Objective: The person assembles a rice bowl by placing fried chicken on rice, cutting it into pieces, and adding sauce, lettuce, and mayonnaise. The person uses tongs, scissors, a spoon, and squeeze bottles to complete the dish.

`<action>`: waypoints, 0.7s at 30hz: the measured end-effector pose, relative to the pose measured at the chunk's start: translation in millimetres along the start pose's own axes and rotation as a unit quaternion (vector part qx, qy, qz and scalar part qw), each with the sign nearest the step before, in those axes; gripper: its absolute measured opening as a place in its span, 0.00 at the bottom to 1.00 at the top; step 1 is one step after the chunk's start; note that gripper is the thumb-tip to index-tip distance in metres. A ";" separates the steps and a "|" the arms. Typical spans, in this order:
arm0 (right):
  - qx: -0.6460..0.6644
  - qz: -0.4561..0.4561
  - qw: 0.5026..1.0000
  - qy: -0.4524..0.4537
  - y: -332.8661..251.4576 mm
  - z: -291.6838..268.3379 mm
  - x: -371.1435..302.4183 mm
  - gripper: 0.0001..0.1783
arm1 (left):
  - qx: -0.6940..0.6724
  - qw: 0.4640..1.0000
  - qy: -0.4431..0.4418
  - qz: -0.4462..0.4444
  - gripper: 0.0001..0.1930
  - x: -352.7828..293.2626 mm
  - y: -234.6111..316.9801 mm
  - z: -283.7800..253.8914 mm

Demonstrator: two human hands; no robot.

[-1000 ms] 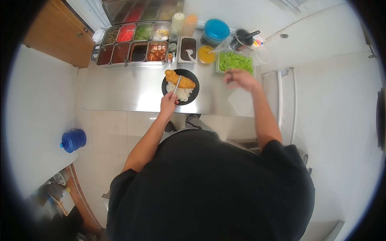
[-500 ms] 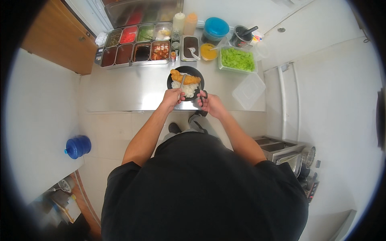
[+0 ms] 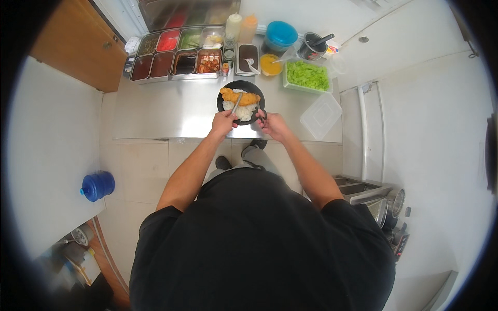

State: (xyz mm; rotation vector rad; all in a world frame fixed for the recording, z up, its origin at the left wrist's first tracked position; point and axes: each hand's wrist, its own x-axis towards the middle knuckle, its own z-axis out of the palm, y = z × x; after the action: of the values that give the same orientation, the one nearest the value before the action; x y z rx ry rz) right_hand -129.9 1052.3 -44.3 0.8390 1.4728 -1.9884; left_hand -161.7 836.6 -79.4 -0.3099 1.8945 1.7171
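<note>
A black round bowl point(image 3: 240, 83) stands near the front edge of the steel counter. White rice point(image 3: 244, 113) fills its near part, and a long golden fried cutlet point(image 3: 245, 99) lies across the far side. My left hand point(image 3: 223, 123) is closed around slim metal tongs point(image 3: 237, 103), whose tips reach onto the cutlet. At the bowl's right side, my right hand point(image 3: 273, 126) grips scissors with black handles point(image 3: 263, 115). Their blades point up at the cutlet's right end; whether they are around it, I cannot tell.
Steel topping pans point(image 3: 185, 62) line the back left, beside squeeze bottles point(image 3: 233, 25). A pan of brown sauce point(image 3: 248, 54), a yellow sauce tub point(image 3: 270, 66), a blue-lidded container point(image 3: 280, 34) and a lettuce box point(image 3: 307, 76) follow rightward. A clear lid point(image 3: 321, 116) lies at the right edge.
The whole view has shifted slightly. My left hand's tongs slant a little more to the right over the cutlet. Both hands keep their grips beside the bowl.
</note>
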 end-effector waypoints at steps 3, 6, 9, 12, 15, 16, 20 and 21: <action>-0.045 -0.003 0.999 -0.012 -4.3 -12.5 -4.0 0.18 | -0.006 1.000 -0.001 -0.007 0.20 -4.8 -2.8 8.5; -0.044 -0.020 0.998 -0.033 -6.1 -16.3 -6.8 0.17 | -0.008 1.000 0.009 -0.001 0.19 -4.4 -0.9 10.3; -0.021 -0.039 0.998 -0.035 -1.1 -11.2 -3.8 0.17 | 0.010 0.999 0.037 0.025 0.18 3.1 4.2 5.9; 0.026 -0.049 0.997 -0.048 7.3 -3.7 2.8 0.17 | 0.070 0.996 0.048 0.036 0.14 11.4 8.9 -1.5; 0.050 -0.052 0.997 -0.033 13.1 3.3 6.9 0.18 | 0.090 0.994 0.048 0.044 0.13 13.1 10.5 -4.2; 0.059 -0.055 0.996 -0.036 14.0 4.1 6.2 0.19 | 0.103 0.993 0.043 0.044 0.13 12.0 10.2 -3.9; 0.081 -0.021 0.996 -0.010 16.8 2.1 -6.9 0.19 | 0.063 0.998 0.023 0.017 0.15 -1.8 3.8 5.2; 0.090 -0.018 0.996 -0.012 17.4 0.5 -11.1 0.19 | 0.050 0.998 0.028 0.015 0.15 -6.0 1.8 8.5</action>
State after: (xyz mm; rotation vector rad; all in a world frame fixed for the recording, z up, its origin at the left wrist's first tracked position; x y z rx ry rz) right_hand -110.0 1047.6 -47.1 0.8653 1.3193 -2.1758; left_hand -155.6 843.9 -74.8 -0.2955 2.0268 1.6414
